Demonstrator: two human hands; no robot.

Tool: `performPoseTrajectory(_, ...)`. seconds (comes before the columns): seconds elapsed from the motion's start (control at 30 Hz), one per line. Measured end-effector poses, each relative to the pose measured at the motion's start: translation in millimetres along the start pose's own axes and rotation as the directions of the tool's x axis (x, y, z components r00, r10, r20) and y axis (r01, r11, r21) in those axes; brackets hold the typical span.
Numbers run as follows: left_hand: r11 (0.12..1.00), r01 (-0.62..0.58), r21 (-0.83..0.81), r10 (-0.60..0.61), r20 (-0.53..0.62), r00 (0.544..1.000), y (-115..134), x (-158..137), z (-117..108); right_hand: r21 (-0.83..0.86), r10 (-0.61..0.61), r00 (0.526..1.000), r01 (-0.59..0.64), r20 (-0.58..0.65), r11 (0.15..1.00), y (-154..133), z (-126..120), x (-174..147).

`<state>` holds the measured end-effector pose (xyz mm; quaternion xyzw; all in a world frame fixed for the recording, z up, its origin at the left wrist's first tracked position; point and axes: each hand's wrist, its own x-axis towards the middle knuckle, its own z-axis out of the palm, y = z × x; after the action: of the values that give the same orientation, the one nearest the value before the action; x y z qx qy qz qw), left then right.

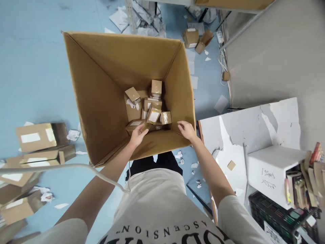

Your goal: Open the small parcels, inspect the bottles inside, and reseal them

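A large open cardboard box [99,91] stands in front of me, with several small taped cardboard boxes [166,118] lying at its bottom. My left hand [138,136] reaches in over the near edge. Its thumb and fingers close on a small brown taped cardboard box [145,127], only part of which shows. Close by lies a small box with a white label [153,116], tilted on the pile. Inside the near right corner is my right hand [186,130], fingers loosely bent and apart, with nothing visible in them.
Stacked cardboard boxes [35,137] and paper scraps lie on the blue floor at left. A cable [76,165] crosses above my left forearm. At right are a white carton [274,169] and a black crate [274,213]. More small boxes [191,38] lie beyond.
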<state>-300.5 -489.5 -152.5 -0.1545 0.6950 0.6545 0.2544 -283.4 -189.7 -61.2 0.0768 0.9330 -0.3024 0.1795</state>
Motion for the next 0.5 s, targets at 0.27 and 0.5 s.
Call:
performPoseTrajectory(0.27,0.948,0.316,-0.041,-0.315,0.029,0.948,-53,57,52,-0.256,0.275,0.921,-0.205,0.275,0.945,52,64,111)
performPoseTrajectory(0.5,0.854,0.514,0.083,-0.515,-0.010,0.857,-121,125,79,-0.299,0.299,0.891,-0.199,0.342,0.933,113,141,168)
